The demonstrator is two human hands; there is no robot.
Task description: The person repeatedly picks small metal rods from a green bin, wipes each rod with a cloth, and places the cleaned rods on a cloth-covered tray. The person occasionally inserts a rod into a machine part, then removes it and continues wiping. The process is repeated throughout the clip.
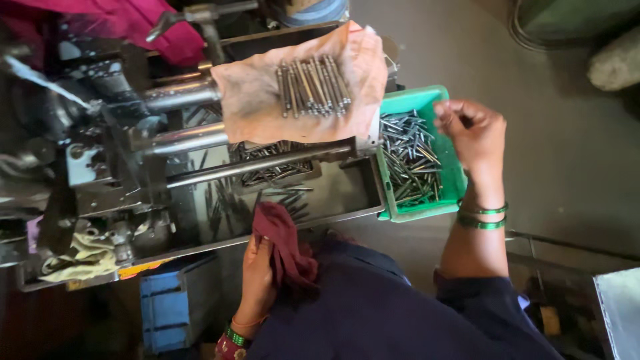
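Note:
My left hand point(259, 280) grips a dark maroon rag point(283, 247) at the front edge of the machine's metal tray point(333, 197). My right hand point(470, 130) hovers over the far right side of a green plastic bin point(407, 101), fingers curled together; whether it holds a pin is hidden. The bin holds several thin metal pins point(407, 157). A row of similar metal pins point(312, 87) lies side by side on a stained pinkish cloth point(253, 100) draped over the machine.
A metal machine point(120, 153) with steel rods fills the left. More pins lie loose in its tray. A blue crate point(167, 307) sits below it, a pale rag point(80, 257) at its front left. Bare concrete floor point(567, 133) lies to the right.

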